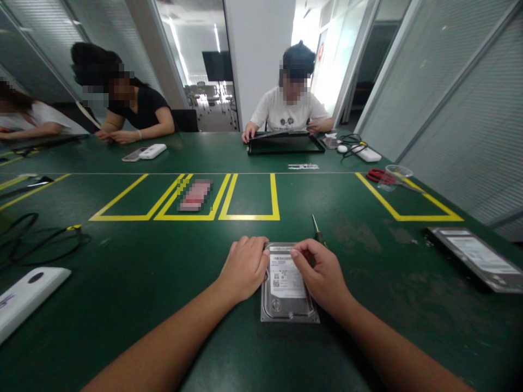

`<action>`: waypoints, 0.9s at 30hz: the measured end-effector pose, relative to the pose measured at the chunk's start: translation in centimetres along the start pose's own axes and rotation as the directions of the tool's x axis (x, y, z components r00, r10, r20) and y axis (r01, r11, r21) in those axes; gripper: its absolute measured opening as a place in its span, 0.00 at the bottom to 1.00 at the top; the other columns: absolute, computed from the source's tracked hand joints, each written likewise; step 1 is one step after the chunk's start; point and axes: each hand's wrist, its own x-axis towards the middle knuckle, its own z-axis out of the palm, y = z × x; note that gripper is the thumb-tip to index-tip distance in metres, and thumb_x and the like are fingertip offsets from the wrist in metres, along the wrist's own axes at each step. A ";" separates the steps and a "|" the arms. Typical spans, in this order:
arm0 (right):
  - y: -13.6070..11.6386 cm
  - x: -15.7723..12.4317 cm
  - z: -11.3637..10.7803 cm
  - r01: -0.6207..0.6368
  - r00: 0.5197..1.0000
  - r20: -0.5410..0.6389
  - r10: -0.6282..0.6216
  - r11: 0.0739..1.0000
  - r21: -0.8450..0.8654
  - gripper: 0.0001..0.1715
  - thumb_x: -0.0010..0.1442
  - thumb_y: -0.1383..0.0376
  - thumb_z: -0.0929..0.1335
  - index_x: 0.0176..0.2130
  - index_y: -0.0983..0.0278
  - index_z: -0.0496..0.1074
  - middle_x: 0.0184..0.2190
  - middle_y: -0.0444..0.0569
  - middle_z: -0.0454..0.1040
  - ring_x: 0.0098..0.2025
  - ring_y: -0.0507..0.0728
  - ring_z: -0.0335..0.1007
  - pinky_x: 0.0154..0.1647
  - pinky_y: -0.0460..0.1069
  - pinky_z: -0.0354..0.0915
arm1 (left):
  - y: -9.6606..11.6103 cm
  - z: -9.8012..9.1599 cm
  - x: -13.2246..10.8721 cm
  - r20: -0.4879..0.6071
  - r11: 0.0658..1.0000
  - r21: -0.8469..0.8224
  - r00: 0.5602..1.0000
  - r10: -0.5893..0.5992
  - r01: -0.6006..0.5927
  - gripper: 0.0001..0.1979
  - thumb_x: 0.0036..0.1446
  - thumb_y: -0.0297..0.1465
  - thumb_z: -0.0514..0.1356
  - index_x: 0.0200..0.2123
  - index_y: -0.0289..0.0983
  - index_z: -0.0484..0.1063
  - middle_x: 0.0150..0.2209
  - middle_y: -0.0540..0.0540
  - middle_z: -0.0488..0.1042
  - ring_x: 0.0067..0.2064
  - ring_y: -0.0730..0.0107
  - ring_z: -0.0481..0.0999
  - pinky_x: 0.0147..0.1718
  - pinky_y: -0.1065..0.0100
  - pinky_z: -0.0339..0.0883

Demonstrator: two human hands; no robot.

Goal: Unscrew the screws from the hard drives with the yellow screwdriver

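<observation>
A hard drive [288, 283] with a white printed label lies flat on the green table in front of me. My left hand [247, 269] is closed along its left edge, the thumb resting near the upper left corner. Over the drive's upper right part, my right hand [322, 272] has its thumb and curled index finger brought together in a pinch. Whatever may be between those fingertips is too small or hidden to make out. Just beyond the right hand lies a screwdriver [316, 228], its thin shaft pointing away and its handle partly hidden.
Another hard drive [476, 256] lies at the right. Red-handled scissors [382, 176] and a clear plastic cup [398, 173] are farther back. A white power bank [32, 299] and a black cable [44, 239] are at left. Across the table, a person [290, 103] handles a black frame [286, 151].
</observation>
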 end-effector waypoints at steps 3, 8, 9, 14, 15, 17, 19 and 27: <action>0.0 0.0 -0.1 -0.039 0.999 -0.029 0.039 0.999 0.012 0.15 0.65 0.56 0.66 0.33 0.64 0.72 0.28 0.46 0.72 0.29 0.53 0.67 0.30 0.48 0.62 | -0.2 -0.2 -0.1 -0.074 0.996 -0.082 0.997 0.035 -0.041 0.19 0.69 0.33 0.50 0.59 0.36 0.68 0.52 0.39 0.72 0.52 0.53 0.70 0.51 0.50 0.65; -0.3 -0.5 -0.4 -0.116 0.990 -0.070 0.119 0.992 0.053 0.15 0.65 0.55 0.66 0.33 0.63 0.70 0.28 0.46 0.72 0.30 0.53 0.67 0.30 0.48 0.61 | -0.9 -0.8 -0.2 -0.081 0.898 -0.253 0.933 0.352 -0.361 0.25 0.62 0.26 0.54 0.62 0.43 0.66 0.65 0.43 0.66 0.66 0.56 0.63 0.63 0.50 0.58; -0.3 -0.6 -0.5 -0.120 0.989 -0.083 0.126 0.990 0.072 0.14 0.65 0.55 0.66 0.34 0.62 0.70 0.28 0.46 0.72 0.30 0.53 0.67 0.30 0.48 0.61 | -1.1 -0.9 -0.1 -0.068 0.871 -0.279 0.913 0.403 -0.405 0.27 0.61 0.24 0.53 0.62 0.44 0.66 0.64 0.45 0.67 0.67 0.57 0.63 0.63 0.50 0.57; -0.4 -0.4 -1.0 -0.056 0.984 -0.167 0.067 0.996 0.068 0.13 0.65 0.56 0.66 0.34 0.62 0.70 0.29 0.46 0.72 0.31 0.53 0.67 0.31 0.48 0.62 | -1.7 -1.4 0.3 0.065 0.843 -0.235 0.857 0.511 -0.484 0.24 0.66 0.21 0.49 0.60 0.46 0.69 0.62 0.49 0.72 0.67 0.62 0.65 0.62 0.51 0.58; -0.4 -0.3 -1.1 -0.052 0.983 -0.174 0.061 0.997 0.057 0.13 0.65 0.56 0.66 0.33 0.63 0.70 0.29 0.46 0.72 0.31 0.53 0.67 0.31 0.48 0.62 | -1.7 -1.7 0.4 0.114 0.842 -0.198 0.842 0.528 -0.501 0.23 0.67 0.22 0.50 0.60 0.46 0.69 0.63 0.49 0.71 0.68 0.60 0.63 0.62 0.51 0.58; -0.4 -0.1 -1.2 -0.056 0.983 -0.172 0.063 0.997 0.045 0.14 0.64 0.56 0.65 0.33 0.63 0.70 0.28 0.46 0.72 0.31 0.53 0.67 0.31 0.48 0.61 | -1.4 -2.4 0.4 0.204 0.849 -0.145 0.825 0.528 -0.508 0.27 0.66 0.21 0.52 0.65 0.48 0.64 0.68 0.48 0.64 0.70 0.58 0.60 0.63 0.50 0.59; -0.4 0.0 -1.2 -0.056 0.984 -0.168 0.061 0.998 0.032 0.14 0.64 0.56 0.65 0.33 0.63 0.70 0.28 0.46 0.72 0.30 0.53 0.67 0.31 0.48 0.61 | -0.9 -3.2 0.3 0.247 0.860 -0.107 0.825 0.509 -0.499 0.33 0.63 0.19 0.52 0.68 0.49 0.59 0.70 0.47 0.59 0.71 0.58 0.57 0.63 0.50 0.59; -0.1 0.1 -1.2 -0.069 0.983 -0.168 0.072 0.997 0.021 0.14 0.64 0.56 0.66 0.33 0.63 0.71 0.28 0.47 0.73 0.30 0.53 0.68 0.30 0.48 0.62 | -0.1 -4.0 0.4 0.275 0.874 -0.108 0.830 0.485 -0.474 0.33 0.61 0.21 0.56 0.67 0.49 0.60 0.70 0.47 0.59 0.72 0.52 0.53 0.65 0.45 0.58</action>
